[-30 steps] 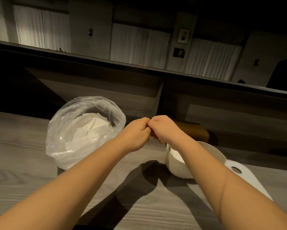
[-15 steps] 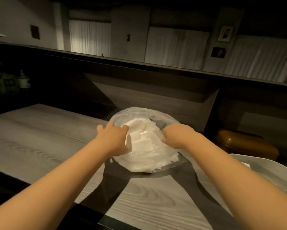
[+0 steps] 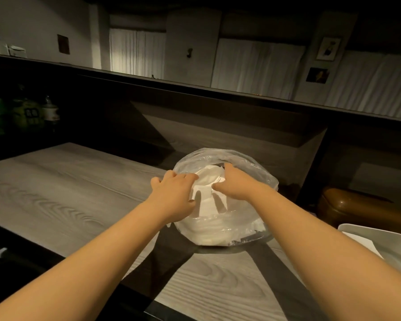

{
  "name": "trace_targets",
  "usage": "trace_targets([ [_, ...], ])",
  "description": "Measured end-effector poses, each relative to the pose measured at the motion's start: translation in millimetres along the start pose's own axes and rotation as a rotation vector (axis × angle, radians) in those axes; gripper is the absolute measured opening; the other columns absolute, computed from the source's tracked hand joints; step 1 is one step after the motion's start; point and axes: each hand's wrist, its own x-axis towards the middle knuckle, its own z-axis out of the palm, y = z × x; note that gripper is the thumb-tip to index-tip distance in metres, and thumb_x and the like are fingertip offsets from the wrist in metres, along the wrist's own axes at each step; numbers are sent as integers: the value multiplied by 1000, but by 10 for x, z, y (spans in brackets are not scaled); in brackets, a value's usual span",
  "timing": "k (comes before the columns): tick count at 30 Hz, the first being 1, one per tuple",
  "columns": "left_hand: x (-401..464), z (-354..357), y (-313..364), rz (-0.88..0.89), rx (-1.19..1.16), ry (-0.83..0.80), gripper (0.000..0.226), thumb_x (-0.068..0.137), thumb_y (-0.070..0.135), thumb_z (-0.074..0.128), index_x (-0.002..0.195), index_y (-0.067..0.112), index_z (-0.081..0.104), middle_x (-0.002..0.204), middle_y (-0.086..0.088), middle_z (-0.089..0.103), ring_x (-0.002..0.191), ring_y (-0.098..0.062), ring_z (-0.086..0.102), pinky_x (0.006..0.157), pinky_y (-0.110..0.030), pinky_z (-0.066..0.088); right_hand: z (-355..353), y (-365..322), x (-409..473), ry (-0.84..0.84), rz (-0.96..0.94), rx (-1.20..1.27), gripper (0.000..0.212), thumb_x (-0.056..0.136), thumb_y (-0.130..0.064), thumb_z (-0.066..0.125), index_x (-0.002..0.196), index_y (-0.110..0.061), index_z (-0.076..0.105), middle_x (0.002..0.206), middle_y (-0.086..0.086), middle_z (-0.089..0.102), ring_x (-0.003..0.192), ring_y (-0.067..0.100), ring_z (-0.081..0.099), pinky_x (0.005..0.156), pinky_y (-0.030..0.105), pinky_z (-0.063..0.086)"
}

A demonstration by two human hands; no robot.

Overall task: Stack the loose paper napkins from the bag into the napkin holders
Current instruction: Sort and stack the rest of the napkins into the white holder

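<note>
A clear plastic bag (image 3: pixel 252 165) full of loose white paper napkins (image 3: pixel 208 205) lies on the grey wooden table (image 3: pixel 74 195). Both my hands reach into its open mouth. My left hand (image 3: pixel 174 195) curls over the left side of the pile, its thumb on a folded napkin. My right hand (image 3: pixel 236 184) grips the napkins from the right, fingers deep in the bag and thumb on top. The fingertips of both hands are hidden by the napkins. A white napkin holder (image 3: pixel 384 249) shows at the right edge with some white paper in it.
A brown leather-like object (image 3: pixel 357 209) sits behind the holder at the right. Several bottles (image 3: pixel 32 112) stand in the dark at the far left. A dark raised ledge (image 3: pixel 194 89) runs along behind the table. The table's near edge drops off at the bottom left.
A second ago my hands were together above the white holder. They moved left to the bag, and now both have closed in on the napkin pile in its mouth.
</note>
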Motion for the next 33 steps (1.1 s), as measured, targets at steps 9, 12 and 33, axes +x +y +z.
trace_targets([
  [9, 53, -20, -17, -46, -135, 87, 47, 97, 34, 51, 142, 35, 38, 142, 11, 50, 137, -19, 34, 108, -47, 26, -23, -53, 153, -7, 26, 106, 28, 82, -36, 75, 94, -13, 65, 88, 1, 65, 80, 18, 60, 66, 30, 47],
  [12, 69, -25, -10, -51, -161, 122, 43, 98, 34, 51, 140, 35, 42, 139, 12, 52, 136, -18, 36, 107, -46, 26, -101, -93, 129, -94, -90, 234, 25, 80, -23, 77, 103, -18, 69, 95, -1, 67, 87, 18, 62, 69, 28, 48],
  [33, 187, -92, 707, -22, -1452, 403, 23, 102, 29, 47, 123, 22, 53, 122, 2, 62, 112, -11, 61, 98, -26, 48, -926, 422, -569, 438, -162, 1382, 24, 95, -21, 61, 119, -24, 63, 113, 0, 71, 100, 20, 70, 75, 38, 60],
])
